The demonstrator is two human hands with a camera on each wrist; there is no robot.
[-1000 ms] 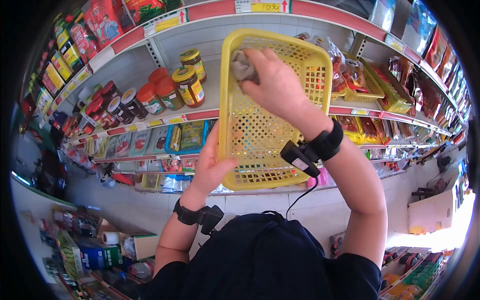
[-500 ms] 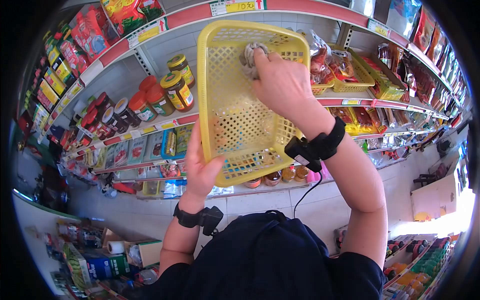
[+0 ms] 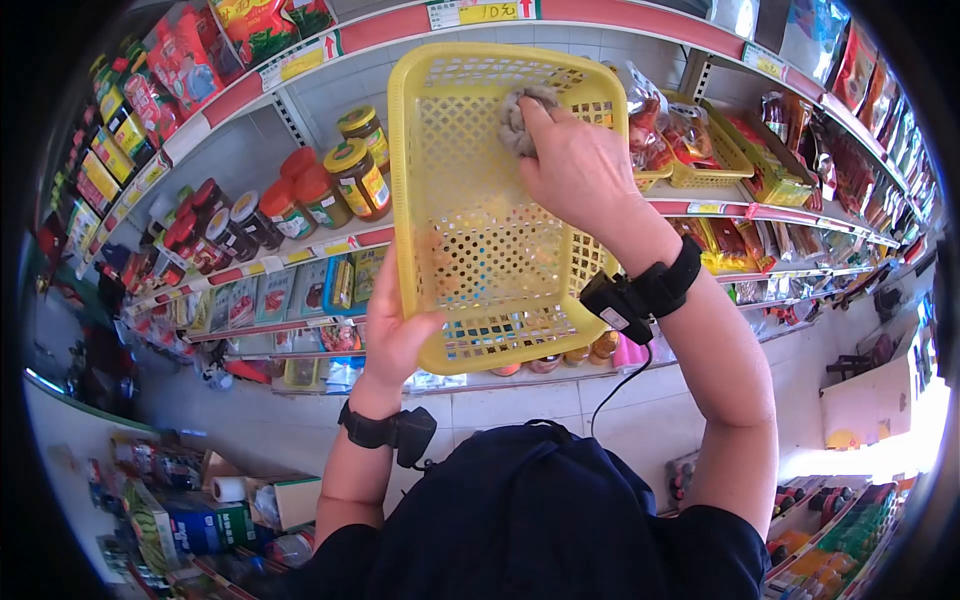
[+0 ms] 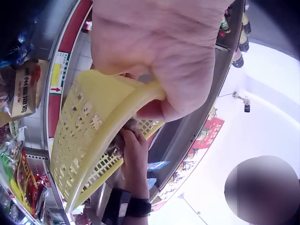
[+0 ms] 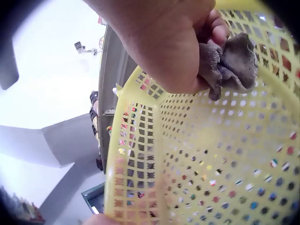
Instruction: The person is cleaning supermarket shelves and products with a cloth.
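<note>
A yellow perforated plastic basket (image 3: 470,190) is held up and tilted, its inside facing me in the head view. My left hand (image 3: 393,325) grips its left side near the lower corner, thumb over the rim; the left wrist view shows that hand (image 4: 154,51) curled around the rim from close up. My right hand (image 3: 585,170) is inside the basket, gripping a crumpled grey cloth (image 3: 518,120) against the bottom near the upper right corner. In the right wrist view the bunched cloth (image 5: 234,65) pokes out from the curled fingers of the right hand (image 5: 173,47).
Behind the basket, a shelf carries lidded jars (image 3: 357,180) on the left and yellow baskets of packaged food (image 3: 700,150) on the right. A red-edged shelf with a price label (image 3: 485,12) runs above. Below lies the tiled floor (image 3: 515,403).
The right hand has moved the cloth rightward from the basket's upper left side to near its upper right corner. The basket has shifted left in the head view, still held by the left hand.
</note>
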